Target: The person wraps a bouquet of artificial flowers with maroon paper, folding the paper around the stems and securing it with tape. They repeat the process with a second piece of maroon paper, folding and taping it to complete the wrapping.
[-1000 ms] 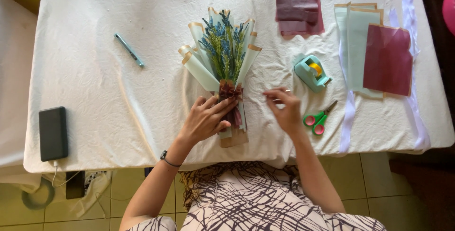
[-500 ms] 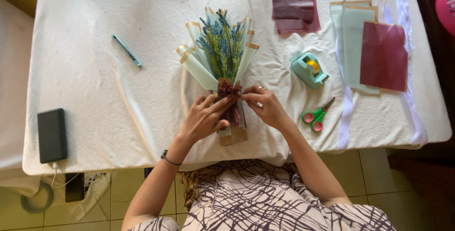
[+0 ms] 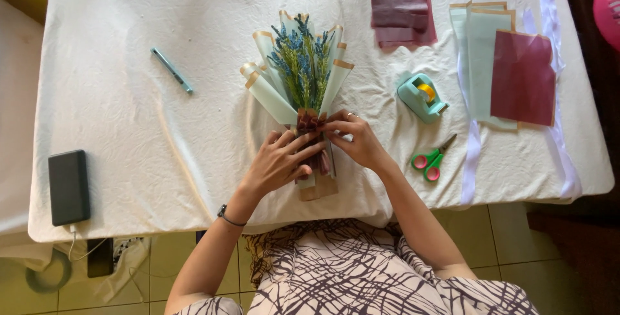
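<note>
Both hands meet at the neck of a small bouquet lying flat on the white worktop. Left hand lies over the wrapped stem with fingers spread, pressing it down; right hand pinches the dark red wrap at the neck, fingertips closed on it. Judged from its look, the bouquet is light and fragile: the sprigs crush easily and the pale green paper cones crease, so the bound stem is the sound place to grip. Just right of the right hand stands a teal tape dispenser holding a yellow roll, with green-and-pink scissors below it; paper sheets lie further right.
</note>
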